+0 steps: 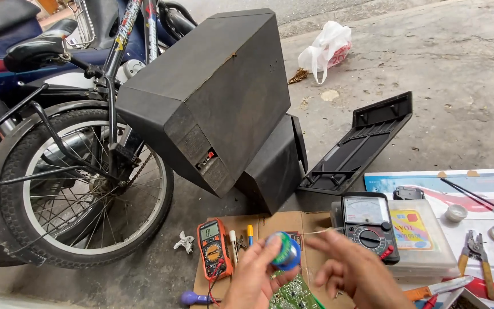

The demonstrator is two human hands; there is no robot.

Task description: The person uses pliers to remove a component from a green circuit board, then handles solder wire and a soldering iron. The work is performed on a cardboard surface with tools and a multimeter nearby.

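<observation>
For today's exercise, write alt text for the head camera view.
Two bare hands meet over a green circuit board: the left hand holds a blue solder spool, the right hand beside it. Two multimeters, pliers, black speaker boxes and a bicycle wheel surround them.

You worked in soft, even daylight that came from the upper right of the frame; shadows stayed faint. Your right hand (pixel 354 269) at bottom centre was motion-blurred. Straight edges bowed slightly toward the corners.
</observation>
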